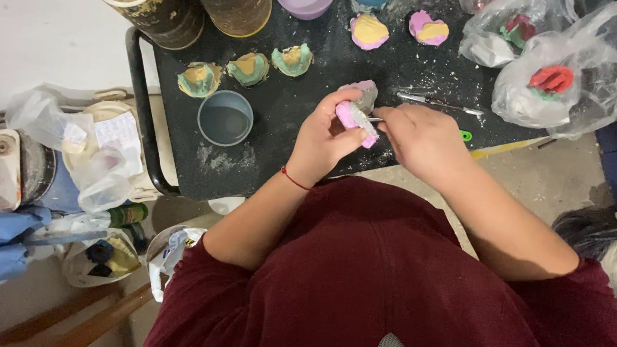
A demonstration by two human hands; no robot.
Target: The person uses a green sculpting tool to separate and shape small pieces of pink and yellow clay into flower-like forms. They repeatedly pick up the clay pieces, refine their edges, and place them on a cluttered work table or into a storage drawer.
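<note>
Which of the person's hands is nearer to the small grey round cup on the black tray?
Left. The left hand, holding a pink mould, is just right of the grey round cup; the right hand is farther right, beyond it.

Dark maroon top with sleeves pushed up, thin red string bracelet (294,179) on the left wrist.

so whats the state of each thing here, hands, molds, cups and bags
left hand: gripping a pink mold
pink mold: held off the table, grey cast in it
right hand: working a thin metal tool at the mold
green molds: three, lying filled
grey cup: upright, open
plastic bags: closed, red pieces inside
</note>
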